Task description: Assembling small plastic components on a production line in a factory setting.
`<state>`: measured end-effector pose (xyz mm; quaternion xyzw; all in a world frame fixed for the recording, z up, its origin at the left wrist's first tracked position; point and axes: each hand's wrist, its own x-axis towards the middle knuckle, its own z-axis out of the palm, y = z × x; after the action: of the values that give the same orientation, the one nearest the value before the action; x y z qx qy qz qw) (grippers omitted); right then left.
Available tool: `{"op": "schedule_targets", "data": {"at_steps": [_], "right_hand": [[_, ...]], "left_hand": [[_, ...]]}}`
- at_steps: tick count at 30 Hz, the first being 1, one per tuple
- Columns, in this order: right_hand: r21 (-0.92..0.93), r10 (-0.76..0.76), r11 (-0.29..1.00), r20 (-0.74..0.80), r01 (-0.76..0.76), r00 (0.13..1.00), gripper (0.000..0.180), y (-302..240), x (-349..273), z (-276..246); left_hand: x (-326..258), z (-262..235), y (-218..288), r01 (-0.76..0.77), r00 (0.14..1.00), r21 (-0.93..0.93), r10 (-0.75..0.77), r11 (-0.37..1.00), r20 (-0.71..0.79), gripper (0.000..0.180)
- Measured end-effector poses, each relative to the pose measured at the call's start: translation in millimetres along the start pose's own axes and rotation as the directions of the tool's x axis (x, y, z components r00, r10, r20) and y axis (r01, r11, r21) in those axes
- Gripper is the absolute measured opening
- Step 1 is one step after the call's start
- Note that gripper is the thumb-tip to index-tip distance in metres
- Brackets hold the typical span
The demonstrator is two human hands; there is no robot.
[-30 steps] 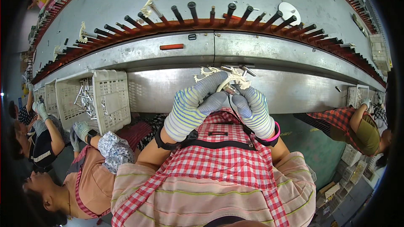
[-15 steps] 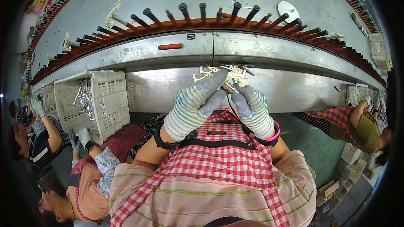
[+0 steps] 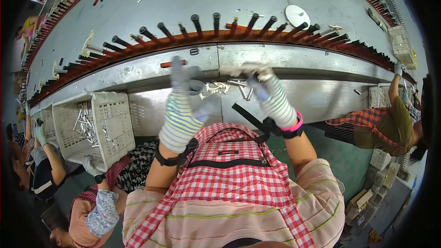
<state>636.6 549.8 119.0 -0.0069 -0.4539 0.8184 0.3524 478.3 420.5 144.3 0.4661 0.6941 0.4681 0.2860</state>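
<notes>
Blurry, longish cream piece [image 3: 234, 70] just above frame centre, right hand [image 3: 273, 94] grip closed on it. Left hand [image 3: 181, 103], stripy knit glove, fingers spread apart, left of centre. Between them, curly cream bits [image 3: 215, 88] and shiny metal tubes [image 3: 243, 91] on a smooth metal desk [image 3: 317, 101]. Holey white plastic basket [image 3: 115, 117], lower left.

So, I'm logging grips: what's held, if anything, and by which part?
The right hand holds a blurred pale piece; blur hides which part. The left hand holds nothing.
</notes>
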Motion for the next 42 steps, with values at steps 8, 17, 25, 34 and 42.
{"op": "schedule_targets", "data": {"at_steps": [8,17,25,34,42], "right_hand": [[-0.526,-0.380,0.848,-0.515,0.067,0.769,0.027,20,48,-142],[-0.653,-0.257,0.753,-0.407,-0.082,0.877,0.018,86,64,-140],[-0.867,-0.324,0.427,-0.411,-0.256,0.852,0.026,119,-7,-85],[-0.886,0.232,-0.290,-0.431,-0.361,0.872,0.025,186,-125,-127],[-0.828,0.418,-0.471,-0.514,-0.306,0.749,0.023,194,-132,-136]], "left_hand": [[-24,-8,-30,0.161,0.984,-0.064,-0.165,0.985,-0.063,0.078],[-55,13,-144,0.494,0.868,-0.050,-0.490,0.868,0.079,0.059],[-54,78,-249,0.343,0.813,0.485,-0.513,0.804,0.275,0.040],[-49,103,-274,0.253,0.711,0.840,-0.681,0.480,0.175,0.036],[-76,62,-248,0.409,0.874,0.351,-0.472,0.843,0.116,0.021]]}}
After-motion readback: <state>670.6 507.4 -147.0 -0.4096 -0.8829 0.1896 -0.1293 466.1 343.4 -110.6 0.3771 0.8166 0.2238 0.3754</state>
